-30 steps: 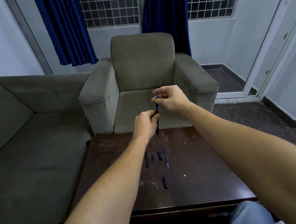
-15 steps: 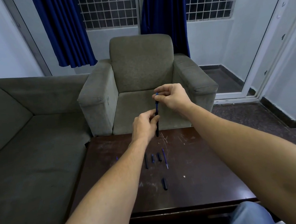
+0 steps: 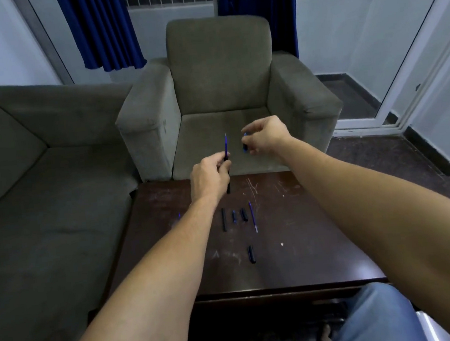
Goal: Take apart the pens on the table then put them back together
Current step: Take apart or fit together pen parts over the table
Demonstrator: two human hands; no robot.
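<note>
My left hand [image 3: 210, 176] grips a dark pen barrel [image 3: 229, 187] held upright over the far edge of the table, and a blue refill [image 3: 226, 145] sticks up out of it. My right hand [image 3: 266, 136] is off to the right, apart from the barrel, and pinches a small dark tip piece [image 3: 245, 147]. On the dark wooden table [image 3: 294, 246] lie loose pen parts: a black barrel [image 3: 224, 220], two short pieces [image 3: 234, 216] [image 3: 244, 214], a blue refill [image 3: 253, 217] and a black cap [image 3: 251, 254] nearer to me.
A grey armchair [image 3: 221, 88] stands right behind the table and a grey sofa [image 3: 42, 201] runs along its left side. My knee in jeans [image 3: 375, 318] is at the table's near edge. A small blue bit [image 3: 179, 216] lies beside my left forearm.
My right hand has pulled the tip piece off the top of the pen and moved right. The blue refill now stands bare above the barrel in my left hand.
</note>
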